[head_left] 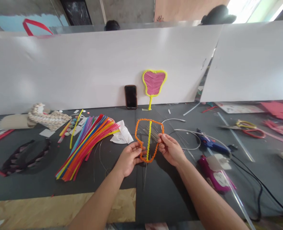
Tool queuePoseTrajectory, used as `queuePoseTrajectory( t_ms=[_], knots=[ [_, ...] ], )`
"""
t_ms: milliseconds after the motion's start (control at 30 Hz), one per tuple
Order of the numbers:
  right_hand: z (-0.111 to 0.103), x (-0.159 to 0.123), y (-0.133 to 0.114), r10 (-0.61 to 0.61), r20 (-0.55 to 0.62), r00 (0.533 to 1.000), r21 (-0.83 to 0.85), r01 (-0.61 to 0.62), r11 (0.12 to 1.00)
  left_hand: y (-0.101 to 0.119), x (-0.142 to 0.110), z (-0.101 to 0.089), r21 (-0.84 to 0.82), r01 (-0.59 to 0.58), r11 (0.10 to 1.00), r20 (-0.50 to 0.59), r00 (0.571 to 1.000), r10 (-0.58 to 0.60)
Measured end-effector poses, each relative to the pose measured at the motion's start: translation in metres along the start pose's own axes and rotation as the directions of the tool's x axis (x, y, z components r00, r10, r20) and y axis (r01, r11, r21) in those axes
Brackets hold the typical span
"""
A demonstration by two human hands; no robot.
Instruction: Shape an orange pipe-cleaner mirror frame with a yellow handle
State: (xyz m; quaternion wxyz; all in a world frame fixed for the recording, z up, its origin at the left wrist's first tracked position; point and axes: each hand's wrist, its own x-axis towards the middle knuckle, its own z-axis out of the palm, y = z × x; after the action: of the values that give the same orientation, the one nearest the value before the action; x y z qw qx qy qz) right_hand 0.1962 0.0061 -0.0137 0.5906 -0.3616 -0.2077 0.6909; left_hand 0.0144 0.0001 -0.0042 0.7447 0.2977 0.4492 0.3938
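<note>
An orange pipe-cleaner frame [155, 152] is held up in front of me, tilted above the table. It is a closed loop, wide at the top and narrower at the bottom, with a twisted yellow pipe cleaner [149, 140] running down its middle. My left hand [131, 157] pinches the loop's lower left side. On the right side, the fingers of my right hand [171, 148] close around the edge. Thin metal wires [153, 134] show through the loop, lying on the table behind it. A bare wire stem [145, 179] seems to extend below the frame.
Left of my hands lies a bundle of coloured pipe cleaners [90, 145] beside white tissue [122, 133]. A blue glue gun [212, 143], magenta power strip [215, 175] and scissors [247, 127] lie right. A phone [131, 96] and a yellow-edged pink fan [155, 83] lean against the white board [83, 70].
</note>
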Motion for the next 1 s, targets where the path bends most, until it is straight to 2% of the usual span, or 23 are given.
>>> queuePoseTrajectory(
  t_ms=[167,333,400,467,533,600,733,867,1000],
  knots=[
    [-0.003,0.002,-0.005,-0.094,-0.054,0.994,0.019,0.095,0.995,-0.002,-0.004,0.0,0.098,0.116,0.988,0.167,0.977,-0.132],
    [-0.006,0.004,-0.014,-0.178,-0.104,0.978,0.066,0.186,0.98,-0.008,-0.007,-0.001,0.277,0.154,0.949,0.221,0.951,-0.218],
    [-0.005,0.004,-0.014,-0.179,-0.114,0.977,0.061,0.187,0.98,-0.008,-0.005,-0.001,0.275,0.123,0.953,0.201,0.963,-0.182],
    [-0.001,0.002,-0.008,-0.143,-0.107,0.984,0.018,0.145,0.989,-0.007,-0.003,-0.002,0.23,0.058,0.971,0.151,0.984,-0.094],
    [0.004,-0.002,0.003,-0.07,-0.048,0.996,-0.077,0.066,0.995,-0.004,0.0,-0.003,0.176,-0.013,0.984,0.077,0.997,-0.001],
    [0.01,-0.006,0.016,0.007,0.061,0.998,-0.228,0.008,0.974,-0.002,0.002,-0.004,0.147,-0.073,0.986,0.007,0.997,0.073],
    [0.018,-0.014,0.037,0.024,0.208,0.978,-0.548,0.096,0.831,-0.001,0.003,-0.005,0.164,-0.186,0.969,-0.056,0.979,0.197],
    [0.022,-0.019,0.044,0.036,0.252,0.967,-0.625,0.134,0.769,-0.002,0.002,-0.004,0.218,-0.307,0.927,-0.071,0.942,0.328],
    [0.025,-0.023,0.049,0.088,0.296,0.951,-0.67,0.141,0.729,-0.004,0.0,-0.001,0.214,-0.293,0.932,-0.088,0.944,0.317]
  ],
)
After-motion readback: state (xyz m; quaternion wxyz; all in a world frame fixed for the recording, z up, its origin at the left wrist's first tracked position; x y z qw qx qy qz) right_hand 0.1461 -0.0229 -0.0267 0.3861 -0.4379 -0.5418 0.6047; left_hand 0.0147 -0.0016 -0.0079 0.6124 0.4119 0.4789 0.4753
